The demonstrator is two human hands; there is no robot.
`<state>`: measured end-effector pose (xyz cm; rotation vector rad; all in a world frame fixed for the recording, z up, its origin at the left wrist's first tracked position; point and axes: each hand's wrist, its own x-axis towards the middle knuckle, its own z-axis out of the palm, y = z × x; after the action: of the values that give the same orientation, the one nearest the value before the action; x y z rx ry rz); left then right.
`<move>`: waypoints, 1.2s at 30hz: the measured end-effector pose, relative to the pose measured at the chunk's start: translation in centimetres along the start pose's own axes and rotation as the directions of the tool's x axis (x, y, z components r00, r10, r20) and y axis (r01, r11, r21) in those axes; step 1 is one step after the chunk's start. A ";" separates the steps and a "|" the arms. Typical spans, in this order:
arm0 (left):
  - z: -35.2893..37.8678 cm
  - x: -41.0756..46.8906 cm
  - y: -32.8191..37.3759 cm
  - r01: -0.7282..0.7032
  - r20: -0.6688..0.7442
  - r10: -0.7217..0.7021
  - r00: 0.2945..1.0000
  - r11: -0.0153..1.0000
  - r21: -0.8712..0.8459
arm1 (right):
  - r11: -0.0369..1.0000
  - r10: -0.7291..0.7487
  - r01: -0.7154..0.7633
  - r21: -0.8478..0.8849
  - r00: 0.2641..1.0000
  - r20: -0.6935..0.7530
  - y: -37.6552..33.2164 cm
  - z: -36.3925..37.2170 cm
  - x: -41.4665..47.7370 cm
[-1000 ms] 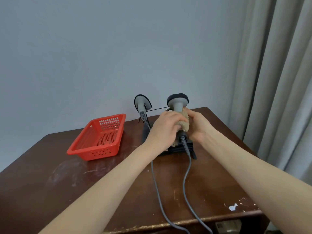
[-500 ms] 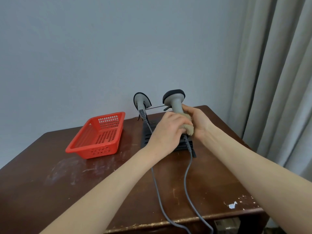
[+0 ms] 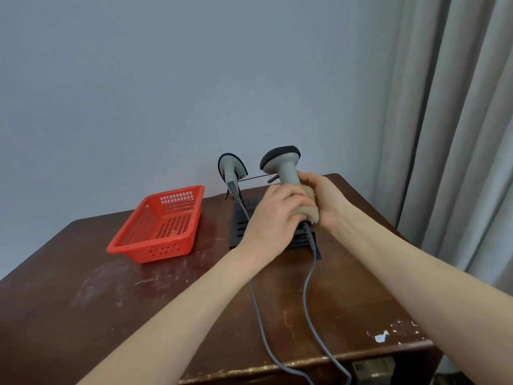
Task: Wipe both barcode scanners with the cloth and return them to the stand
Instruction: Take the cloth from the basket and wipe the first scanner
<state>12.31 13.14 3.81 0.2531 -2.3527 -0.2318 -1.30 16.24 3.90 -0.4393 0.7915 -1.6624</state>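
Note:
A grey barcode scanner (image 3: 281, 162) with a black head is held upright above the black stand (image 3: 241, 229). A beige cloth (image 3: 310, 212) is wrapped round the lower part of its handle. My left hand (image 3: 273, 218) grips the cloth round the handle from the left. My right hand (image 3: 326, 201) holds the handle from the right, thumb on the grey shaft above the cloth. The second grey scanner (image 3: 231, 170) sits on the stand's left side, head up against the wall.
A red plastic basket (image 3: 162, 223) stands left of the stand. Two grey cables (image 3: 307, 287) run from the scanners over the table's front edge (image 3: 277, 366). A grey curtain (image 3: 458, 134) hangs at the right. The wall is close behind.
The right scanner has risen higher above the stand and tilted slightly left. The cloth and my left hand now sit lower on its handle.

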 end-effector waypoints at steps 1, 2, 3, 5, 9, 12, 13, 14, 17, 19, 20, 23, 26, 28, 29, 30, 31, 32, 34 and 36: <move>0.1 -0.3 0.0 -0.031 0.021 0.031 0.999 0.999 0.010 | 1.000 -0.004 0.004 -0.022 1.000 0.001 0.0 -0.1 0.0; 0.0 -0.2 -0.1 -0.038 0.032 0.038 0.999 0.999 0.015 | 1.000 -0.002 0.002 -0.029 1.000 0.001 0.1 -0.1 0.0; -0.2 0.2 -0.1 -0.027 0.030 0.026 0.999 1.000 0.015 | 1.000 -0.001 0.001 -0.010 1.000 0.005 0.2 0.0 -0.1; -0.9 1.4 -0.2 0.069 -0.018 -0.069 0.997 0.998 -0.016 | 0.999 0.012 -0.013 0.041 1.000 0.021 0.4 0.1 0.1; -2.0 3.4 -1.3 0.196 -0.105 -0.201 0.974 0.979 -0.061 | 0.999 0.036 -0.036 -0.006 0.999 0.012 0.8 0.2 0.0; -1.4 2.4 -0.9 0.152 -0.086 -0.154 0.984 0.988 -0.024 | 0.997 0.054 -0.054 0.054 0.998 0.015 0.9 0.3 -0.3; -1.0 1.7 -0.7 0.114 -0.062 -0.114 0.992 0.993 -0.006 | 0.994 0.056 -0.058 0.088 0.998 0.018 0.9 0.0 -0.2; -0.7 1.1 -0.5 0.070 -0.028 -0.070 0.997 0.997 0.010 | 0.994 0.051 -0.054 0.097 0.998 0.025 0.9 -0.3 0.0; -0.3 -0.1 -0.6 -0.019 0.066 0.017 0.998 0.999 0.043 | 0.999 0.038 -0.039 0.011 0.999 0.022 1.4 -0.7 0.1; -0.6 0.5 -1.0 0.004 0.057 -0.007 0.998 0.999 0.054 | 0.999 0.027 -0.027 0.026 0.999 0.020 1.6 -0.6 0.3; -1.0 1.2 -1.2 0.053 0.020 -0.054 0.998 0.998 0.045 | 1.000 0.018 -0.019 0.017 1.000 0.016 1.6 -0.6 0.4; -1.9 2.9 -1.8 0.156 -0.084 -0.154 0.985 0.988 0.017 | 0.999 0.031 -0.030 -0.028 0.999 0.011 1.5 -0.3 0.5; -1.2 2.1 -1.2 0.086 -0.082 -0.081 0.993 0.995 0.057 | 0.998 0.042 -0.043 0.047 0.999 0.023 1.1 -0.2 0.3; -0.4 0.3 -0.5 0.003 -0.031 -0.002 1.000 0.999 0.044 | 0.997 0.027 -0.029 0.071 0.999 0.036 0.8 -0.7 0.4; -0.2 -0.3 -0.3 -0.034 -0.006 0.034 0.999 0.999 0.032 | 0.999 0.020 -0.021 0.037 0.999 0.037 0.8 -0.8 0.4; -0.2 -0.7 -0.4 -0.057 0.015 0.057 0.998 0.998 0.023 | 1.000 0.018 -0.018 0.000 0.999 0.029 0.9 -0.9 0.4; -0.3 -0.5 -0.7 -0.060 0.024 0.059 0.998 0.998 0.019 | 1.000 0.024 -0.024 -0.012 0.999 0.024 1.0 -0.9 0.4; -0.5 0.0 -1.0 -0.042 0.016 0.042 0.999 0.999 0.015 | 0.999 0.032 -0.032 0.003 0.999 0.022 1.1 -0.9 0.5; -1.3 1.3 -1.6 0.050 -0.055 -0.051 0.997 0.998 -0.022 | 0.998 0.043 -0.044 0.047 0.999 0.027 1.2 -0.4 0.6; -1.9 2.4 -1.9 0.123 -0.130 -0.130 0.983 0.991 -0.061 | 0.999 0.042 -0.043 0.023 0.998 0.042 1.3 -0.2 0.6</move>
<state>12.17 10.50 6.31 0.3810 -2.1973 -0.3282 -0.70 15.56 2.78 -0.4363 0.7452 -1.6169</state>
